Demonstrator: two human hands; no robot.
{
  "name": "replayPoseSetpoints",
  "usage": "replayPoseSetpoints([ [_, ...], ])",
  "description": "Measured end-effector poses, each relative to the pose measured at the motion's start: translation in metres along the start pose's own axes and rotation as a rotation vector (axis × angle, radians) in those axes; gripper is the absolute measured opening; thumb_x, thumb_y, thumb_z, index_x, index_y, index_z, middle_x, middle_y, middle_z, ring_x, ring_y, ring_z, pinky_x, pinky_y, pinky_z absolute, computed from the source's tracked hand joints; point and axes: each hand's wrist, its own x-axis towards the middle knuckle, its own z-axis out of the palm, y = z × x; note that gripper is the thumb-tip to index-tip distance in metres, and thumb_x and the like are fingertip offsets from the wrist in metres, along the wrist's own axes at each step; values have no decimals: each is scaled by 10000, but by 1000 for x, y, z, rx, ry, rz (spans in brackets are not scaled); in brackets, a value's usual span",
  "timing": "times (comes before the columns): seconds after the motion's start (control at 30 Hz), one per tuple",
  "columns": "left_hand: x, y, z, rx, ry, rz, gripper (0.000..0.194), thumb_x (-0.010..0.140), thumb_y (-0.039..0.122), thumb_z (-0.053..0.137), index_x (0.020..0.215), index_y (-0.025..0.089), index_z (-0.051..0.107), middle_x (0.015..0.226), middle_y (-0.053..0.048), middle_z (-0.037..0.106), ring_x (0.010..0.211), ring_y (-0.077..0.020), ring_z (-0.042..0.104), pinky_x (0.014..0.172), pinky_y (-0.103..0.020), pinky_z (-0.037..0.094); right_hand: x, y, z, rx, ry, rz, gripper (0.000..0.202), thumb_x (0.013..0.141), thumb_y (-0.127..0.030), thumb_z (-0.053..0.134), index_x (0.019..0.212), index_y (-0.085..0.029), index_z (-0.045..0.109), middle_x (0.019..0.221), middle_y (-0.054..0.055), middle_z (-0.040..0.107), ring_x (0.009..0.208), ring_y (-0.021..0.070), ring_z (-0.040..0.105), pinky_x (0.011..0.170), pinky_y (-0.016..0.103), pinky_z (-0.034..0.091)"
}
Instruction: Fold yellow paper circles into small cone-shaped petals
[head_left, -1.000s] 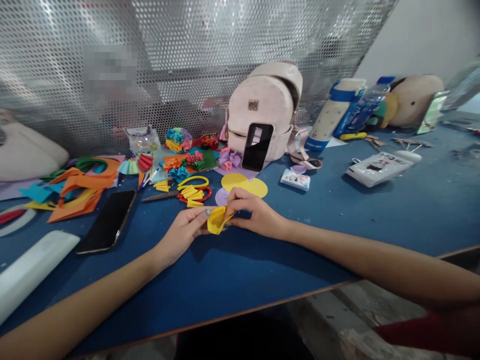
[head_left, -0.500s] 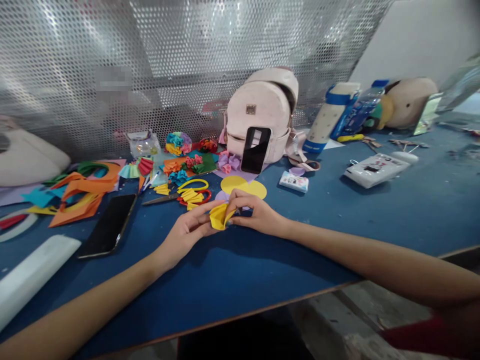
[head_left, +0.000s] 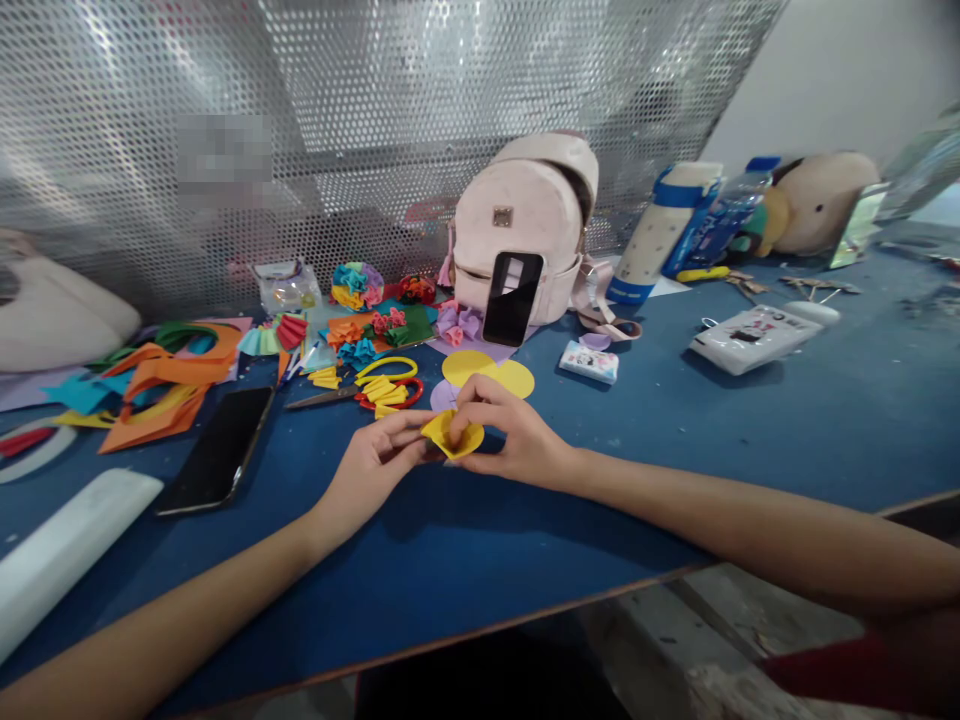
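Note:
A small piece of yellow paper (head_left: 466, 443), curled into a cup-like fold, is held between both hands just above the blue table. My left hand (head_left: 379, 462) pinches its left side between thumb and fingers. My right hand (head_left: 510, 432) grips the right side, with a fingertip pressed inside the fold. Just behind the hands lie flat yellow paper circles (head_left: 469, 368) and a partly hidden purple paper circle (head_left: 444, 396). Scissors (head_left: 322, 398) with red and yellow handles rest beyond my left hand, with folded yellow paper pieces (head_left: 384, 392) on the handles.
A white backpack (head_left: 517, 215) stands at the back with a phone (head_left: 513, 300) leaning on it. Another phone (head_left: 217, 450) and orange paper scraps (head_left: 154, 415) lie left. Rightward are a tissue pack (head_left: 589, 363), a wipes pack (head_left: 754, 338) and a tumbler (head_left: 660, 235).
The yellow paper has turned and opened toward me, its hollow now showing. My right hand's finger has moved into the fold, while my left hand stays nearly in place.

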Motion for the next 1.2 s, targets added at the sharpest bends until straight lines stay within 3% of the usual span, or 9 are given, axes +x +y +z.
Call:
replayPoseSetpoints([
  [0.4, -2, -1, 1, 124, 77, 49, 368, 867, 436, 739, 1082, 138, 721, 1043, -96, 795, 875, -239, 776, 849, -332, 627, -1, -5, 3, -75, -10, 10, 69, 894, -234, 703, 897, -195, 646, 1018, 65, 521, 918, 185, 540, 790, 317, 486],
  [0.57, -5, -2, 0, 186, 101, 73, 321, 856, 387, 751, 1068, 147, 729, 997, -86, 803, 856, -237, 779, 839, -321, 617, 0, -9, 2, -59, -7, -11, 52, 902, -223, 678, 885, -196, 637, 1000, 60, 520, 927, 186, 532, 807, 324, 484],
  [0.77, -8, 1, 2, 225, 147, 116, 273, 823, 352, 771, 1028, 174, 745, 1057, -83, 797, 974, -262, 767, 869, -330, 612, 1, -11, 0, -49, -1, 4, 59, 902, -171, 601, 924, -201, 648, 983, 67, 539, 943, 202, 533, 817, 350, 482],
  [1.2, -8, 2, 4, 220, 167, 133, 253, 838, 374, 760, 991, 173, 770, 967, -75, 803, 820, -229, 778, 793, -310, 627, 0, -10, 2, -79, -15, 12, 17, 911, -209, 625, 910, -199, 638, 995, 71, 540, 949, 204, 537, 802, 336, 482],
])
